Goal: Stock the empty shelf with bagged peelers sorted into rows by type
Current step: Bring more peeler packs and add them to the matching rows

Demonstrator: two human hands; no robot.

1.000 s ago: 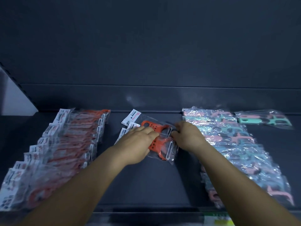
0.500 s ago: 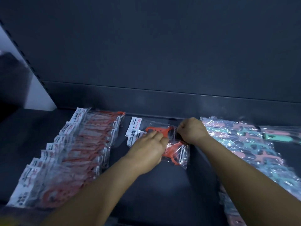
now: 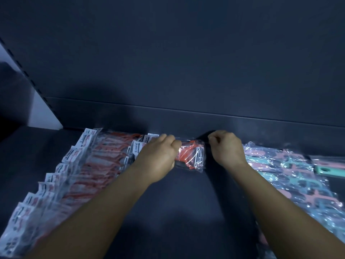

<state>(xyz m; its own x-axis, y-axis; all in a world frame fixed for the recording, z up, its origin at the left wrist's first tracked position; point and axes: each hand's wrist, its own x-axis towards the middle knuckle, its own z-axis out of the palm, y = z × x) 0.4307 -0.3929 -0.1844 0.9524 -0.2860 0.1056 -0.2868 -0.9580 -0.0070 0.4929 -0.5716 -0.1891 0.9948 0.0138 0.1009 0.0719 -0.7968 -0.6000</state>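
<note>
A small stack of clear bags holding orange peelers (image 3: 190, 156) lies at the back middle of the dark shelf (image 3: 186, 202). My left hand (image 3: 158, 157) grips the stack's left side and covers its white labels. My right hand (image 3: 225, 148) is closed at the stack's right edge, touching the plastic. A long overlapping row of bagged orange peelers (image 3: 74, 176) runs down the left of the shelf. A row of bagged pink and teal peelers (image 3: 291, 176) runs down the right.
The shelf's dark back wall (image 3: 186, 71) rises just behind the hands. A slotted upright (image 3: 28, 75) stands at the left. A separate teal peeler bag (image 3: 330, 169) lies at the far right. Bare shelf shows between the two rows.
Both hands have pushed the small orange stack back toward the rear wall. The stack now lies closer to the left row, and the camera has tilted upward.
</note>
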